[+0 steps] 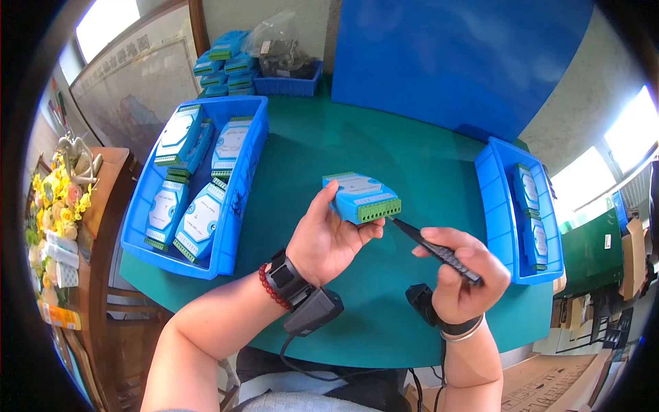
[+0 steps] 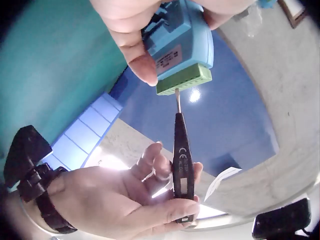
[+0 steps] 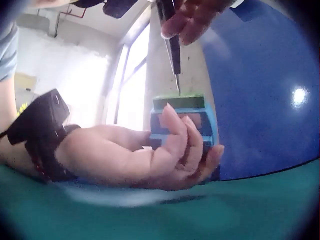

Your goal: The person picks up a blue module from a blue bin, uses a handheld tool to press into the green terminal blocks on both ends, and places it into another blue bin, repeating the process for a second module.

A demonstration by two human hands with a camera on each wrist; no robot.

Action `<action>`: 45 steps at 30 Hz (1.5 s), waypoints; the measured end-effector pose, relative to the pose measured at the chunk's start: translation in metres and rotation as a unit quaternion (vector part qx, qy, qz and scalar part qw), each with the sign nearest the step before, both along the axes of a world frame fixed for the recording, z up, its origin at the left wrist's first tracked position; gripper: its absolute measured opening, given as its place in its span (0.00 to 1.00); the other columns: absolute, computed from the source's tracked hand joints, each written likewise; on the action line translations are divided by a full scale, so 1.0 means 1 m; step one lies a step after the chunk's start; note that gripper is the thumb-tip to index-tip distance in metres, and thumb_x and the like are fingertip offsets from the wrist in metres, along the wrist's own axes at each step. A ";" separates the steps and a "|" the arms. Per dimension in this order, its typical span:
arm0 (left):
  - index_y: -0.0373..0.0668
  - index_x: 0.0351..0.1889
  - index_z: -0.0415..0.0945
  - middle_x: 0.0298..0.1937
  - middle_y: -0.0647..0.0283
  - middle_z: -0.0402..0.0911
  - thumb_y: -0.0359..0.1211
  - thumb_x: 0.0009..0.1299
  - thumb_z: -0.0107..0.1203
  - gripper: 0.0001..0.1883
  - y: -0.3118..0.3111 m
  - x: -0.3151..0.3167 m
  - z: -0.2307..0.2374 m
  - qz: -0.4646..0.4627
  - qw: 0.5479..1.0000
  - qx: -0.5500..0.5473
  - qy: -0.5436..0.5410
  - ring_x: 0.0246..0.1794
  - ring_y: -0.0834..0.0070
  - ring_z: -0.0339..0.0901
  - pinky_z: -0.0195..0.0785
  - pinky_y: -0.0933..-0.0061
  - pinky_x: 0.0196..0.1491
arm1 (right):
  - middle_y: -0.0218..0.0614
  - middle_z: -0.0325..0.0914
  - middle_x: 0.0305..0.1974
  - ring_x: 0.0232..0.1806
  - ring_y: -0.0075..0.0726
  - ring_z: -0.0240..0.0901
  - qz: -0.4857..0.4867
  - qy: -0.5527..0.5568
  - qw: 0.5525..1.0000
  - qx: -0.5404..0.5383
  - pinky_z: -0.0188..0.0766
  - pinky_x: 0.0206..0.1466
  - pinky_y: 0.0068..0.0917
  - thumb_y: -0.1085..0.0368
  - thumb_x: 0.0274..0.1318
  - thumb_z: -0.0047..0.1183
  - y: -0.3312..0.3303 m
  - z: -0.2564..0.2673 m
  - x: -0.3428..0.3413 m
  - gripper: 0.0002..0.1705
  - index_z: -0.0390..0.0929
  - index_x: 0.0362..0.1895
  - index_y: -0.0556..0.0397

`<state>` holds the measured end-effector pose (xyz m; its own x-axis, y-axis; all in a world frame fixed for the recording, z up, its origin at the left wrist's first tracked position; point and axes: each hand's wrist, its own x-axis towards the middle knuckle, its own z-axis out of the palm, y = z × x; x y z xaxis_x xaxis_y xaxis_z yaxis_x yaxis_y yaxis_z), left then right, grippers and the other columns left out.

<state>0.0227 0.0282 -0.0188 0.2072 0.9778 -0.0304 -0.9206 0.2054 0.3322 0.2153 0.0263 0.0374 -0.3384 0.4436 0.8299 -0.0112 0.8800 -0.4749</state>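
Observation:
My left hand (image 1: 328, 242) holds a blue electronic module (image 1: 360, 196) above the table, thumb on one side and fingers beneath. A green terminal block (image 1: 379, 210) with a row of small holes runs along the module's near end. In my right hand (image 1: 470, 271) is a black screwdriver (image 1: 439, 250), gripped by its handle. The left wrist view shows the metal tip of the screwdriver (image 2: 178, 100) right at the green terminal block (image 2: 184, 80). From the right wrist view, fingers of the left hand (image 3: 175, 150) wrap around the module (image 3: 210, 125).
On the left, a blue bin (image 1: 226, 257) contains several similar modules. Another blue bin (image 1: 498, 206) with modules stands at right. At the back are stacked modules (image 1: 230, 62) and a small blue tray (image 1: 288, 85) with a plastic bag. A blue panel (image 1: 460, 62) rises behind the green table (image 1: 295, 151).

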 end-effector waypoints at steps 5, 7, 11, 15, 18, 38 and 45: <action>0.39 0.55 0.67 0.49 0.52 0.76 0.48 0.73 0.45 0.23 0.000 -0.002 0.003 0.013 1.000 -0.008 0.005 0.43 0.61 0.75 0.71 0.63 0.46 | 0.62 0.76 0.38 0.26 0.43 0.78 -0.005 0.150 0.982 -0.112 0.79 0.32 0.33 0.62 0.64 0.49 0.002 -0.001 -0.007 0.19 0.54 0.48 0.56; 0.40 0.56 0.67 0.49 0.52 0.76 0.47 0.73 0.46 0.23 -0.001 0.000 0.004 0.011 1.000 -0.011 0.001 0.43 0.60 0.75 0.71 0.63 0.46 | 0.62 0.76 0.38 0.26 0.43 0.77 -0.009 0.153 0.980 -0.128 0.78 0.32 0.33 0.62 0.64 0.49 0.004 -0.002 -0.009 0.19 0.54 0.48 0.56; 0.40 0.56 0.67 0.50 0.52 0.76 0.47 0.73 0.47 0.23 -0.003 0.001 0.004 0.004 1.000 -0.007 -0.006 0.44 0.60 0.75 0.71 0.63 0.46 | 0.62 0.75 0.40 0.29 0.44 0.79 -0.012 0.136 0.983 -0.124 0.79 0.32 0.33 0.65 0.64 0.48 0.004 -0.004 -0.007 0.16 0.56 0.47 0.56; 0.41 0.57 0.67 0.51 0.53 0.76 0.48 0.73 0.46 0.23 -0.001 0.001 -0.001 0.000 1.000 -0.001 -0.004 0.45 0.61 0.75 0.71 0.63 0.46 | 0.60 0.76 0.43 0.35 0.50 0.80 0.012 0.050 0.998 -0.041 0.79 0.31 0.34 0.70 0.59 0.52 -0.002 -0.004 -0.007 0.12 0.61 0.40 0.54; 0.39 0.57 0.62 0.53 0.51 0.73 0.47 0.75 0.42 0.23 -0.001 0.001 -0.003 0.005 1.000 -0.006 -0.009 0.45 0.58 0.74 0.71 0.60 0.46 | 0.54 0.77 0.44 0.31 0.50 0.80 -0.012 -0.087 0.995 0.057 0.76 0.28 0.34 0.72 0.49 0.60 -0.001 0.002 0.000 0.17 0.61 0.35 0.55; 0.40 0.57 0.62 0.53 0.51 0.72 0.46 0.75 0.43 0.22 -0.004 0.003 0.001 0.000 0.999 -0.021 -0.029 0.45 0.57 0.73 0.70 0.57 0.46 | 0.63 0.75 0.42 0.34 0.44 0.81 0.033 0.100 0.989 -0.108 0.80 0.37 0.36 0.68 0.63 0.48 0.001 -0.009 -0.005 0.15 0.56 0.48 0.56; 0.41 0.57 0.66 0.53 0.53 0.75 0.47 0.74 0.43 0.22 0.000 0.001 -0.005 -0.009 1.000 -0.001 -0.016 0.46 0.59 0.75 0.70 0.61 0.48 | 0.58 0.76 0.44 0.33 0.48 0.81 0.018 -0.035 0.999 0.018 0.79 0.34 0.34 0.72 0.56 0.55 0.002 -0.007 0.000 0.20 0.59 0.48 0.50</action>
